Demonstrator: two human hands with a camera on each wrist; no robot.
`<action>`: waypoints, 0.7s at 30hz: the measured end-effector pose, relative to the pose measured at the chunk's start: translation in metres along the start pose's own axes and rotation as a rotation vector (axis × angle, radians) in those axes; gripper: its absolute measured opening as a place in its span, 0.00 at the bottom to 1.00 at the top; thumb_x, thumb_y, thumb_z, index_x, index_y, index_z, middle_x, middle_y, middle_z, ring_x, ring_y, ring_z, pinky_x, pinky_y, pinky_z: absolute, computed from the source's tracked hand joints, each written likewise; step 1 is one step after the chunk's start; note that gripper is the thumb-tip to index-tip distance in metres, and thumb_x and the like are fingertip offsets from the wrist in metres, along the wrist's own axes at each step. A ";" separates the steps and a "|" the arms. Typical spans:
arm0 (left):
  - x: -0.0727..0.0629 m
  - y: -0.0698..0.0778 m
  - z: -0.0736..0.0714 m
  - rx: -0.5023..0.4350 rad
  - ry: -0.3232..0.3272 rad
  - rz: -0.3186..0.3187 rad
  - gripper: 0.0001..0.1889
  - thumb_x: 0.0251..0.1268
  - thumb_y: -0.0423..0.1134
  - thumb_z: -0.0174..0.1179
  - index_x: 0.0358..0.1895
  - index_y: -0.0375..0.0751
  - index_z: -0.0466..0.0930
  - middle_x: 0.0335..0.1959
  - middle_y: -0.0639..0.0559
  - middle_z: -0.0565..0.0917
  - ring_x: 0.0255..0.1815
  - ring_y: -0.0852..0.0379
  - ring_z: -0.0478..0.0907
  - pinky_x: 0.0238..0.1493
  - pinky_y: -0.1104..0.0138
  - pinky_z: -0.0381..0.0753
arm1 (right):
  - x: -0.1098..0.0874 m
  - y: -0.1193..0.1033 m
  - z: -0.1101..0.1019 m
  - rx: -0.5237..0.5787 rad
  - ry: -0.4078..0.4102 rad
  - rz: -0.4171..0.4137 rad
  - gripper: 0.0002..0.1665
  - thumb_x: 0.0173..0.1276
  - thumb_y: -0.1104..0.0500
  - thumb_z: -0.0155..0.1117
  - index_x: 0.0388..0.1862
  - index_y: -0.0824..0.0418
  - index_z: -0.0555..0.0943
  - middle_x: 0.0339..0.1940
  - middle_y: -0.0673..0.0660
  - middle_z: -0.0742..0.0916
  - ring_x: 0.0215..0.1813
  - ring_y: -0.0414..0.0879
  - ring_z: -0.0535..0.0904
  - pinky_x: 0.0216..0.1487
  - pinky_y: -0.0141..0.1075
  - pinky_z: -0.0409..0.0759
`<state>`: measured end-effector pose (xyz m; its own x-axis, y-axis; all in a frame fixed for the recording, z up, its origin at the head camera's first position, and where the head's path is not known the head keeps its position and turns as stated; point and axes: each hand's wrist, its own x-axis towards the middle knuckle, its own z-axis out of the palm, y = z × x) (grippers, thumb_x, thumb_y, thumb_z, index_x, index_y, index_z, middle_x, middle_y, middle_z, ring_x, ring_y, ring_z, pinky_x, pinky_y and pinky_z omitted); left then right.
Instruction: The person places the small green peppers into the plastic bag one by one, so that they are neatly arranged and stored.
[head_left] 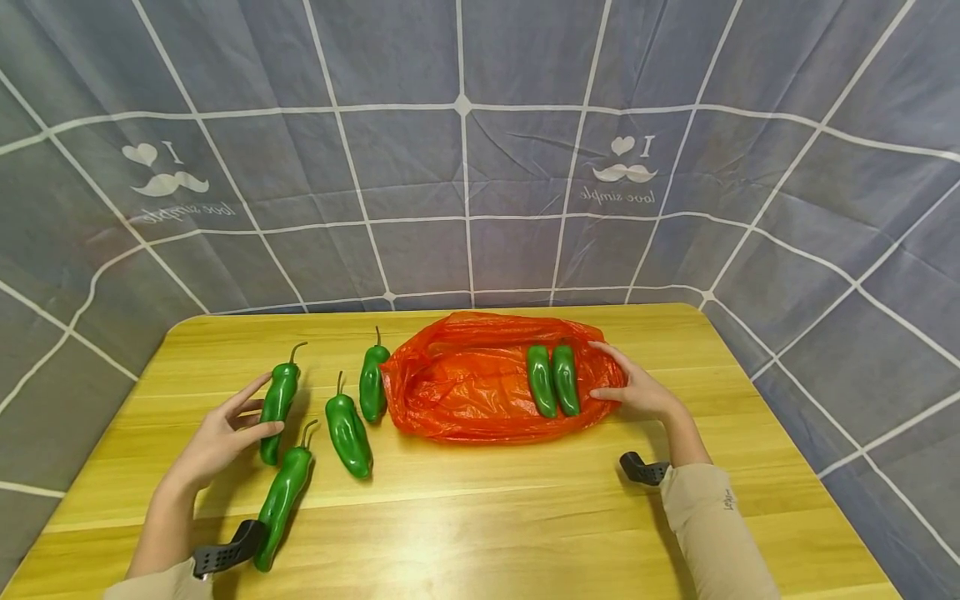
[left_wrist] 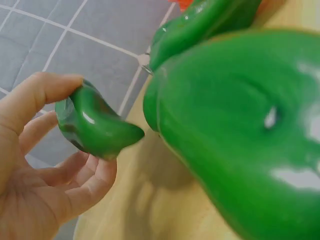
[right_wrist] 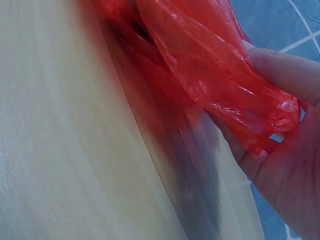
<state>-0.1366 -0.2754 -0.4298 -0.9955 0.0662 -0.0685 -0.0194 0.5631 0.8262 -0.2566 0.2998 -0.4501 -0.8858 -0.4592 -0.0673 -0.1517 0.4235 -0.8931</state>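
Observation:
My left hand (head_left: 213, 442) holds a green chili pepper (head_left: 279, 402) between thumb and fingers, stem pointing away from me. In the left wrist view, the tip of this pepper (left_wrist: 97, 122) points out of the grip. Just below that hand lies a longer pepper (head_left: 285, 504), which looms large in the left wrist view. At the right end of a spread-open red plastic bag (head_left: 457, 392), my right hand (head_left: 641, 392) grips the bag's side. The right wrist view has the crumpled bag (right_wrist: 210, 65) between thumb and fingers. Two peppers (head_left: 542, 383) lie side by side inside the bag.
Between my left hand and the bag, a pepper (head_left: 349, 437) lies on the wooden table (head_left: 480, 517). Another pepper (head_left: 372, 383) sits right at the bag's left edge. A grey gridded cloth (head_left: 412, 167) surrounds the table's back and sides.

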 end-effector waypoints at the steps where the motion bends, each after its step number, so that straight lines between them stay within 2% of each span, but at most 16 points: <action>1: -0.001 0.001 0.000 -0.011 -0.002 -0.005 0.40 0.62 0.40 0.59 0.73 0.45 0.44 0.60 0.25 0.62 0.53 0.44 0.72 0.41 0.71 0.74 | 0.000 0.000 0.000 -0.002 0.001 -0.001 0.49 0.55 0.61 0.69 0.72 0.52 0.53 0.72 0.65 0.53 0.64 0.66 0.61 0.61 0.56 0.61; 5: -0.003 0.007 -0.001 -0.064 -0.008 -0.022 0.40 0.62 0.41 0.59 0.73 0.49 0.45 0.61 0.27 0.61 0.45 0.71 0.71 0.40 0.76 0.72 | 0.000 -0.001 0.000 0.001 -0.001 0.002 0.49 0.55 0.60 0.69 0.72 0.51 0.53 0.72 0.65 0.53 0.64 0.66 0.61 0.61 0.56 0.61; 7: -0.004 0.011 -0.001 -0.093 -0.008 -0.022 0.40 0.61 0.41 0.59 0.73 0.50 0.46 0.61 0.27 0.61 0.43 0.78 0.69 0.40 0.77 0.72 | 0.000 -0.001 0.000 0.000 -0.001 0.006 0.49 0.55 0.60 0.68 0.72 0.51 0.53 0.72 0.65 0.53 0.64 0.66 0.61 0.62 0.56 0.60; 15: -0.007 0.029 0.007 -0.183 -0.005 0.035 0.38 0.61 0.36 0.59 0.72 0.44 0.48 0.58 0.30 0.65 0.43 0.73 0.75 0.41 0.74 0.76 | 0.000 0.000 0.000 -0.003 0.004 0.007 0.49 0.55 0.60 0.69 0.72 0.51 0.53 0.72 0.64 0.53 0.65 0.66 0.60 0.62 0.57 0.60; 21: -0.007 0.046 0.013 -0.182 -0.002 0.026 0.39 0.60 0.38 0.60 0.72 0.47 0.50 0.60 0.31 0.64 0.42 0.75 0.74 0.41 0.74 0.76 | 0.000 0.000 0.000 0.017 -0.003 0.003 0.50 0.55 0.61 0.68 0.72 0.52 0.53 0.71 0.64 0.54 0.64 0.66 0.62 0.60 0.56 0.63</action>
<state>-0.1289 -0.2391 -0.3985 -0.9956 0.0808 -0.0466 -0.0101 0.4024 0.9154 -0.2565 0.2996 -0.4497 -0.8848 -0.4603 -0.0717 -0.1413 0.4118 -0.9002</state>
